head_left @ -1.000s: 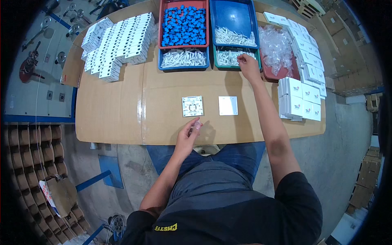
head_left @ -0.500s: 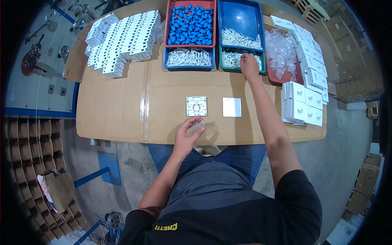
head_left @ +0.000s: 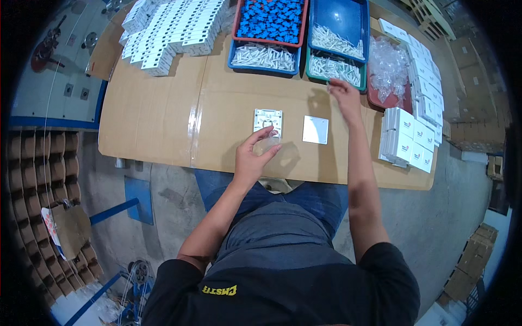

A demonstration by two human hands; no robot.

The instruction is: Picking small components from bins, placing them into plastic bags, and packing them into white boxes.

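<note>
Between the thumb and fingers of my left hand [head_left: 253,159] is a small clear plastic bag [head_left: 267,144], held just over the near edge of a white square socket frame [head_left: 268,120]. A flat white square plate [head_left: 315,130] lies on the cardboard to the right of it. My right hand [head_left: 346,100] hovers above the cardboard, just in front of a green tray [head_left: 363,80] of small white pieces [head_left: 333,69]. Its fingertips are pinched together; whatever is in them is too small to make out.
Behind stand a red tray [head_left: 236,30] of blue parts, a blue tray [head_left: 296,61] of white pieces and another blue tray [head_left: 338,24]. Plastic bags [head_left: 389,65] fill a red tray at right, beside stacked white boxes [head_left: 405,136]. More white units [head_left: 179,32] stand back left.
My right hand has come out of the green tray toward me. My left hand has moved slightly forward with the plastic bag, now overlapping the socket frame. The view has shifted.
</note>
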